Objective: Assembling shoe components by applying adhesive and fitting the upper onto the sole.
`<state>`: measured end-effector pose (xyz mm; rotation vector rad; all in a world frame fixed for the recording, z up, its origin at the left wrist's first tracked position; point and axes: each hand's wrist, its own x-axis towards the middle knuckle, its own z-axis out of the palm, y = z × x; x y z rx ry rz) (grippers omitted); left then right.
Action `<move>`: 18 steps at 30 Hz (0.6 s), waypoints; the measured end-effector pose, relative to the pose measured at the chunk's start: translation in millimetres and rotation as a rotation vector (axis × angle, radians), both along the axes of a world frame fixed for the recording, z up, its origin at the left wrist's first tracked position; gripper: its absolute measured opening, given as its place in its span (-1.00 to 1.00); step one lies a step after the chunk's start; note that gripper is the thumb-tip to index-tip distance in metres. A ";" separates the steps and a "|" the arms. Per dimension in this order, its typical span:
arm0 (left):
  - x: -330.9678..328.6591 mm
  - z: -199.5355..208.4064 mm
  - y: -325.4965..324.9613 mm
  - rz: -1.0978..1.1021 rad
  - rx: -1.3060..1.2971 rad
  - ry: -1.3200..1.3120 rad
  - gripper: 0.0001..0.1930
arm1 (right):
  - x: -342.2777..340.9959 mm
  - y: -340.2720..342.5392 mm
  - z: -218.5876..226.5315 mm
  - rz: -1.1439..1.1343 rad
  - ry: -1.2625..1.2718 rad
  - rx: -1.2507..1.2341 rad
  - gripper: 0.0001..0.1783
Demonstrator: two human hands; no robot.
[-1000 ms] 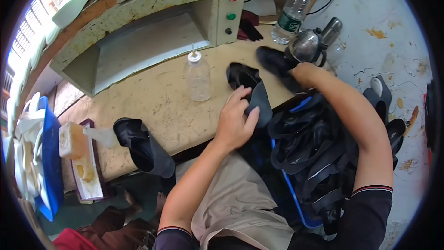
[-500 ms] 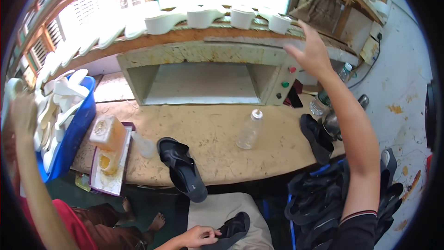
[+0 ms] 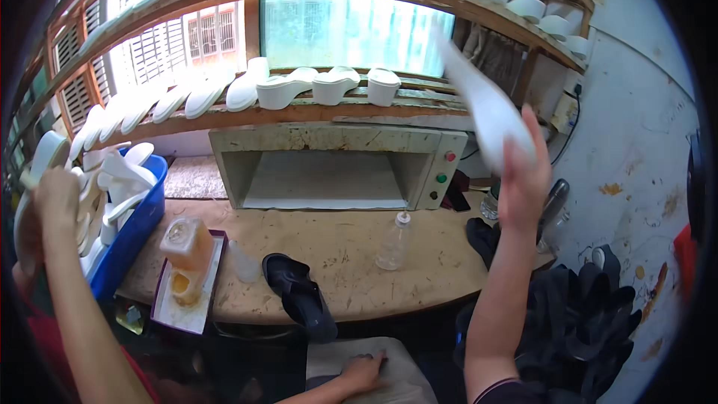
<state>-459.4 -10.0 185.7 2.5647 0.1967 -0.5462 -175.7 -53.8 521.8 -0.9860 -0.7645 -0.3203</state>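
My right hand (image 3: 521, 172) is raised at the right and closed on a white heeled shoe sole (image 3: 490, 108), blurred by motion, its narrow end pointing up. My left hand (image 3: 363, 372) lies low on the beige cloth (image 3: 329, 359) over my lap, holding nothing visible, a finger stretched out. Beyond it, a black sandal (image 3: 299, 295) rests across the table's front edge. At the far left another person's hand (image 3: 58, 198) grips a white sole (image 3: 49, 151) beside a blue basket (image 3: 142, 236) full of similar soles.
A wooden shelf (image 3: 321, 110) bearing white soles runs above an open box-shaped machine (image 3: 344, 138). On the table (image 3: 344, 292) stand a clear bottle (image 3: 394, 243) and a tray (image 3: 183, 318) holding a glue container (image 3: 185, 243). Black sandals (image 3: 576, 322) are piled at lower right.
My right hand has taken the rightmost white sole off the shelf and drawn it down. The black sandal under my left hand no longer shows. The view has tilted up.
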 end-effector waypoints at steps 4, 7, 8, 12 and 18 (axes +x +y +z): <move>7.5 -41.0 -52.4 -0.175 0.022 0.179 -0.33 | -96.9 -123.3 -84.5 0.498 -0.159 -0.215 -0.10; -38.4 -63.3 -68.0 0.374 -0.334 -0.725 -0.39 | -145.5 -195.0 -145.3 1.119 -0.023 -0.414 -0.22; -44.4 -10.4 -62.6 0.254 -0.193 -0.372 -0.37 | -158.5 -204.9 -170.6 1.318 0.056 -0.423 -0.23; -106.3 45.1 -42.2 0.215 -0.101 -0.168 -0.42 | -208.2 -193.2 -280.4 1.738 -0.024 -0.390 -0.21; -201.7 -43.5 -60.4 0.647 -0.140 -0.425 -0.62 | -265.7 -204.1 -419.5 2.217 0.064 -0.661 -0.29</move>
